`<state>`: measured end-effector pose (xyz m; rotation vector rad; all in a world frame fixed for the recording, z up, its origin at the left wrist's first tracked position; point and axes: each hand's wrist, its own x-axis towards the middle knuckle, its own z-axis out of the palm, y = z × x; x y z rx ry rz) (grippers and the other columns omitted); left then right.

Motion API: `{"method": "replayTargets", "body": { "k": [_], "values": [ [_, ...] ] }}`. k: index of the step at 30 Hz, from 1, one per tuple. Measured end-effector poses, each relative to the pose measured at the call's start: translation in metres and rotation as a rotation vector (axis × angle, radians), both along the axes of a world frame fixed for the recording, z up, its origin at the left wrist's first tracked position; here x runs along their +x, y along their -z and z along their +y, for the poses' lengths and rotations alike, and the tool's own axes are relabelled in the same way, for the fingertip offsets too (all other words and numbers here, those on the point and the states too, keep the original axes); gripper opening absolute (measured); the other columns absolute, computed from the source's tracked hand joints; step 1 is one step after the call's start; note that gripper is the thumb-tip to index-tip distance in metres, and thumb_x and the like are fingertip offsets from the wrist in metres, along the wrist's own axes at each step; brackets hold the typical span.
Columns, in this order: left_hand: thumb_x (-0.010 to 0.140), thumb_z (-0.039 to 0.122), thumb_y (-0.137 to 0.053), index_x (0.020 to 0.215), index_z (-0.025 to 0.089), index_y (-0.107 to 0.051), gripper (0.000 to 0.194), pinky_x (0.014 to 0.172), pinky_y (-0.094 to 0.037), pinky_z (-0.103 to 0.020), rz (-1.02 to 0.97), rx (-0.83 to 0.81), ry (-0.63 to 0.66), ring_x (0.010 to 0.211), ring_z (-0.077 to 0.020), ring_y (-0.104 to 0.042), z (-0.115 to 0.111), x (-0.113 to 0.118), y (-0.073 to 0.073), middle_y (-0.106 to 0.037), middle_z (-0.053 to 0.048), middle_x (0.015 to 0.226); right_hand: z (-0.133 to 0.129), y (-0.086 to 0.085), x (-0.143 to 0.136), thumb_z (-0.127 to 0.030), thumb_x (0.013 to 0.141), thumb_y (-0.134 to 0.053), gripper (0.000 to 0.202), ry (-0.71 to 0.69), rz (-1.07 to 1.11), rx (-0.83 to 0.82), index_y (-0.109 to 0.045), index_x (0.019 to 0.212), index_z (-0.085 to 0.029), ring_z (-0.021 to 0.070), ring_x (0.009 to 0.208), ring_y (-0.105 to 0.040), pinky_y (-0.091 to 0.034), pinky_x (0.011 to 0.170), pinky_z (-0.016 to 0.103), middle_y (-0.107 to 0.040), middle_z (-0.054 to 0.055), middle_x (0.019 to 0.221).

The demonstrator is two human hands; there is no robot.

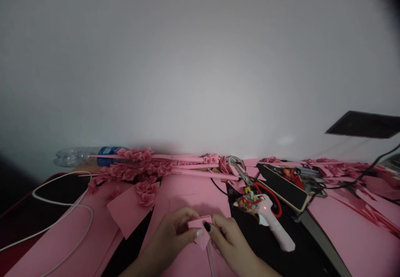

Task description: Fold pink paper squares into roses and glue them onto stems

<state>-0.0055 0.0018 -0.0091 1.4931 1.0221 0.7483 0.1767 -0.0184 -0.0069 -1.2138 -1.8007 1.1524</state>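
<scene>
Folded pink paper: small piece (203, 238) at near centre, held up between both hands over a large pink sheet (190, 187); flat top edge, tapering to a point below.
Left hand (170, 233): grip pinched on the paper's left side, thumb in front, pale nail visible.
Right hand (229, 237): grip pinched on the paper's right side; dark-nailed thumb pressed against its front face.
Glue gun (276, 225): pale body, small red light lit; lies right of the right hand, apart from it, on the black worktop (253, 231). Coloured clutter at its nozzle end, details unclear.
Phone (283, 187): dark screen up, beyond and right of the glue gun.
Paper roses (146, 191): two or so on a pink square (128, 210), left; more heaped behind.
Bottle (92, 156): clear, blue label, lying on its side by the wall (200, 60).
White cable (62, 204): looped across the left side.
</scene>
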Motion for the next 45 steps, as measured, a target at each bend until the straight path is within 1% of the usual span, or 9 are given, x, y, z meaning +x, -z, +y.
{"method": "replayTargets", "body": {
  "k": [7,12,16,23,29,31,36,39,45],
  "values": [
    [0.068,0.010,-0.054,0.081,0.019,-0.055,0.016,0.056,-0.042,-0.022,-0.075,-0.119,0.083,0.061,-0.0127,-0.052,-0.006,0.003,-0.011,-0.053,0.005,0.066,-0.001,-0.005,-0.001,-0.051,0.095,-0.037,0.047,-0.092,-0.053,0.042,-0.035,0.060,-0.019,0.0085,0.051,-0.028,-0.023,0.048,0.022,-0.032,-0.006,0.055],
    [0.062,0.003,-0.049,0.089,0.019,-0.052,0.031,0.048,-0.028,-0.019,-0.016,-0.059,0.136,0.051,-0.0083,-0.040,-0.009,0.002,-0.006,-0.045,0.009,0.058,-0.001,0.000,-0.001,-0.047,0.089,-0.051,0.043,-0.084,-0.082,0.001,-0.038,0.060,-0.018,0.0086,0.054,-0.030,-0.022,0.048,0.021,-0.033,-0.006,0.057],
    [0.064,0.004,-0.050,0.091,0.019,-0.050,0.031,0.048,-0.026,-0.020,-0.003,-0.047,0.136,0.051,-0.0081,-0.038,-0.008,0.003,-0.007,-0.044,0.010,0.057,-0.002,0.001,0.000,-0.045,0.092,-0.048,0.042,-0.103,-0.062,0.005,-0.042,0.061,-0.017,0.0084,0.053,-0.030,-0.022,0.048,0.021,-0.034,-0.006,0.056],
    [0.069,0.015,-0.057,0.091,0.019,-0.052,0.024,0.055,-0.047,-0.024,-0.156,-0.188,0.033,0.060,-0.0127,-0.054,-0.006,0.006,-0.011,-0.055,0.004,0.069,-0.001,-0.003,-0.001,-0.050,0.094,-0.042,0.047,-0.039,-0.015,0.021,-0.039,0.060,-0.018,0.0083,0.052,-0.027,-0.021,0.048,0.022,-0.031,-0.006,0.056],
    [0.071,0.024,-0.062,0.100,0.018,-0.051,0.031,0.046,-0.046,-0.024,-0.120,-0.126,-0.097,0.048,-0.0091,-0.033,-0.004,0.003,-0.003,-0.026,0.012,0.054,-0.002,-0.004,-0.002,-0.056,0.092,-0.041,0.050,-0.044,0.036,-0.069,-0.045,0.060,-0.018,0.0092,0.048,-0.039,-0.030,0.048,0.021,-0.043,-0.003,0.051],
    [0.070,0.025,-0.064,0.100,0.019,-0.050,0.033,0.046,-0.046,-0.024,-0.165,-0.167,-0.079,0.049,-0.0095,-0.038,-0.003,0.004,-0.005,-0.032,0.011,0.056,-0.003,-0.005,-0.002,-0.056,0.092,-0.041,0.050,-0.049,0.056,-0.072,-0.047,0.061,-0.017,0.0095,0.048,-0.041,-0.031,0.049,0.021,-0.046,-0.003,0.051],
    [0.063,0.016,-0.067,0.094,0.019,-0.049,0.035,0.058,-0.047,-0.026,-0.322,-0.305,0.009,0.063,-0.0139,-0.061,-0.003,0.009,-0.010,-0.064,0.002,0.075,-0.002,0.000,0.000,-0.053,0.094,-0.041,0.047,0.007,0.099,-0.059,-0.047,0.064,-0.018,0.0088,0.045,-0.040,-0.030,0.045,0.020,-0.045,-0.004,0.050],
    [0.061,0.013,-0.067,0.096,0.018,-0.050,0.039,0.057,-0.047,-0.027,-0.284,-0.311,-0.020,0.058,-0.0148,-0.061,-0.003,0.009,-0.010,-0.066,0.003,0.067,-0.001,0.004,0.000,-0.051,0.093,-0.042,0.045,0.011,0.094,-0.063,-0.047,0.064,-0.018,0.0091,0.044,-0.042,-0.031,0.046,0.020,-0.047,-0.003,0.049],
    [0.066,0.014,-0.064,0.108,0.016,-0.052,0.044,0.050,-0.040,-0.023,0.023,-0.217,-0.101,0.047,-0.0127,-0.053,-0.002,0.005,-0.017,-0.056,0.009,0.047,-0.001,0.006,0.002,-0.044,0.093,-0.043,0.040,0.008,0.008,-0.008,-0.042,0.062,-0.019,0.0092,0.048,-0.038,-0.027,0.047,0.021,-0.043,-0.004,0.051]
  ]
}}
